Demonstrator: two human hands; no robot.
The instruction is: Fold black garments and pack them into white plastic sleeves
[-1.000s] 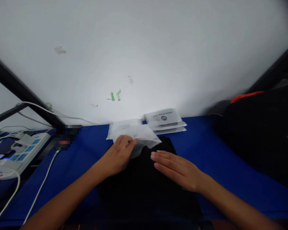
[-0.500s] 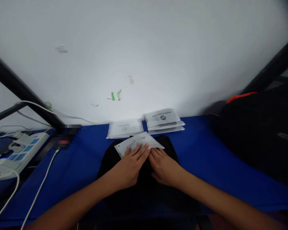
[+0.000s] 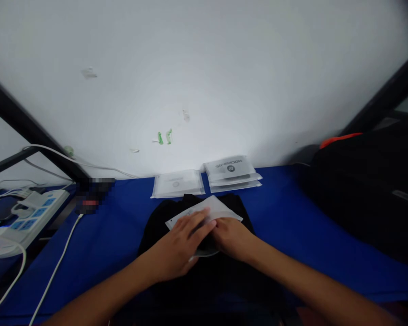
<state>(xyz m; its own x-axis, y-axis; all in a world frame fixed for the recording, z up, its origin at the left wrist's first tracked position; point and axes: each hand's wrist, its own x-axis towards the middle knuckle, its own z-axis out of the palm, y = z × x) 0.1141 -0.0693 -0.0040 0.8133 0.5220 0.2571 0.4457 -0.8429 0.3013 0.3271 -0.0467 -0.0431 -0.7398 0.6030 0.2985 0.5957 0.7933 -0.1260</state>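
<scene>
Over a black cloth bundle (image 3: 159, 217) lies a frosted plastic pouch (image 3: 213, 203), tilted, its near side gaping in a curved edge. My left hand (image 3: 178, 244) grips the pouch from the left, with fingers across its top face and the thumb at the near edge. From the right, my right hand (image 3: 233, 235) reaches in at the pouch's opening. Its fingers are curled, and their tips are hidden by the pouch and the left fingers, so what they hold does not show.
Behind, against the wall, lie a flat frosted pouch (image 3: 178, 183) and a stack of similar printed pouches (image 3: 231, 170). A white power strip (image 3: 37, 213) with cables is at left. A large black bag (image 3: 370, 190) fills the right side. Blue cloth (image 3: 285, 226) covers the table.
The pouch has come slightly nearer and its near side has opened. My right hand has curled in at the opening, and my left thumb has moved to the pouch's near edge.
</scene>
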